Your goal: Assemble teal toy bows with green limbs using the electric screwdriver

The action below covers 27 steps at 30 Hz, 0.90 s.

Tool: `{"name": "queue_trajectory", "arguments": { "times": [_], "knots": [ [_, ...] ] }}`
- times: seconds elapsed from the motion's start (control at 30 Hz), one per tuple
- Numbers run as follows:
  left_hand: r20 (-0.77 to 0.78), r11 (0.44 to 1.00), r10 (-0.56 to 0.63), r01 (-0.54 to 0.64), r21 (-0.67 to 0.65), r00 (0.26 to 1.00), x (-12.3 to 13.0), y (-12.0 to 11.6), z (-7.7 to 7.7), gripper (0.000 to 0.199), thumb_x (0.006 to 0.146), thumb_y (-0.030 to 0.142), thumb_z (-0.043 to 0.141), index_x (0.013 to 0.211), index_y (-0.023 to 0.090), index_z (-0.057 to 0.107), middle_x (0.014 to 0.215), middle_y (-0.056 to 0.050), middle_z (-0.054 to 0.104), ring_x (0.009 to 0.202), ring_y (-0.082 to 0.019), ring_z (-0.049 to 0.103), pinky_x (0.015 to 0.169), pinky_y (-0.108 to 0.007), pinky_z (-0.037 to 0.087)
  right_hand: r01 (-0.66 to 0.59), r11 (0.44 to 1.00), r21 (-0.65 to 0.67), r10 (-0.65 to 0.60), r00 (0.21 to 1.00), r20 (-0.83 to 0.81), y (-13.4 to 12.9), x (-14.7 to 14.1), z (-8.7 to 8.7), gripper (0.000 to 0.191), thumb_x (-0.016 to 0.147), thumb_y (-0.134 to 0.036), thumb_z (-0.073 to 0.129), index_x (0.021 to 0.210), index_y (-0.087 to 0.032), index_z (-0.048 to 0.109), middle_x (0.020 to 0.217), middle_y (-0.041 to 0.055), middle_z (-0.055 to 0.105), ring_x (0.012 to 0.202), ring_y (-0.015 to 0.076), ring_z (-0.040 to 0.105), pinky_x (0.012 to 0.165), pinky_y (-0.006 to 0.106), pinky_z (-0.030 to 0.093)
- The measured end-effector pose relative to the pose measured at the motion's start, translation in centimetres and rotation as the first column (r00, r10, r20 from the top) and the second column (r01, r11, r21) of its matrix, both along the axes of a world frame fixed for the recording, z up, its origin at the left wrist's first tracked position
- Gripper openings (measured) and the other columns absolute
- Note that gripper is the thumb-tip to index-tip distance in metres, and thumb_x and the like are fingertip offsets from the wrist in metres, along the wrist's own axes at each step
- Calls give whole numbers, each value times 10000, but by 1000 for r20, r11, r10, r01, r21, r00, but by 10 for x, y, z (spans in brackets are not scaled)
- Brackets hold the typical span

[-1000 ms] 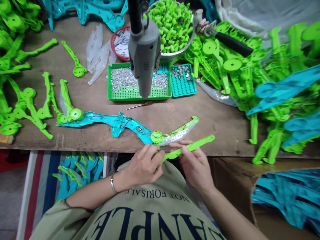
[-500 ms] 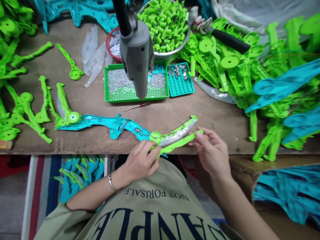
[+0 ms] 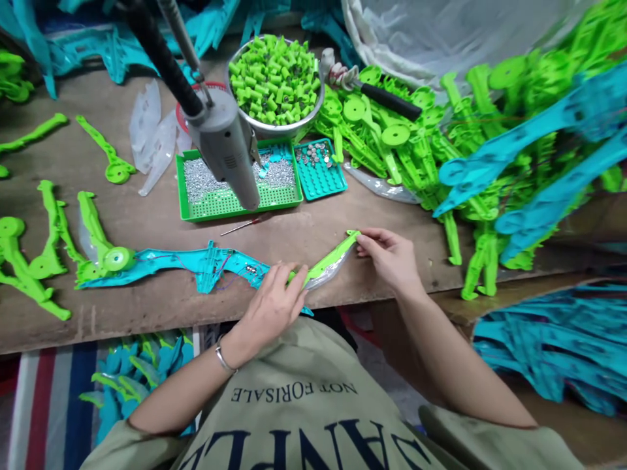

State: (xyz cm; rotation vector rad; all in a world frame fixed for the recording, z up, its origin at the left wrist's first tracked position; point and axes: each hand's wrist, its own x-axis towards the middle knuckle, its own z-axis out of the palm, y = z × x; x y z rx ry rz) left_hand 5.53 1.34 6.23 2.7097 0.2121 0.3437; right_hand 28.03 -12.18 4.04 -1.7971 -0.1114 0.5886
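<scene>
A blue plastic toy bow body lies along the front of the bench, with thin wires and small metal parts in its middle. On its left end sits a green limb with a round hub. At the right end another green limb carries a clear plastic blade along its lower edge. My left hand is closed over this limb's inner end, hiding the joint. Between thumb and fingers, my right hand pinches the limb's outer tip.
A grey electric screwdriver hangs above a green screw tray. Beside it are a teal tray of small metal discs and a metal bowl of green pieces. Green limbs pile up at right. A red-handled screwdriver lies before the tray.
The separate green limb half held below the blade now lies over the other half, so the two look like one limb. Both hands stay on it. The view has shifted to the right.
</scene>
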Motion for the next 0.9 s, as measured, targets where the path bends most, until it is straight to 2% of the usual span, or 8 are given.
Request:
{"name": "queue_trajectory", "arguments": {
  "times": [0.3, 0.53, 0.9],
  "knots": [
    [-1, 1000, -25, 25, 10, 1000, 3, 7, -5, 419, 1028, 246, 507, 1425, 110, 508, 1194, -167, 612, 1084, -288, 583, 928, -451, 554, -87, 995, -40, 85, 996, -38, 2, 10, 3, 481, 570, -519, 904, 847, -152, 764, 722, 45, 759, 561, 113, 649, 569, 248, 584],
    [11, 999, -42, 41, 22, 999, 7, 11, -6, 383, 1029, 238, 489, 1383, 108, 552, 1122, -161, 622, 975, -267, 564, 836, -418, 551, -95, 995, -9, 93, 988, -123, 3, 18, 3, 365, 579, -382, 938, 831, -160, 793, 785, 50, 791, 600, 123, 699, 626, 251, 636],
    [-49, 998, -67, 66, -20, 997, 6, 14, -8, 432, 1051, 324, 469, 1425, 118, 535, 1154, -159, 629, 1003, -279, 570, 851, -422, 529, -99, 995, -13, 93, 965, -245, 13, 30, 10, 201, 598, -159, 949, 709, -135, 783, 675, 42, 759, 511, 86, 668, 506, 160, 606]
  ]
}}
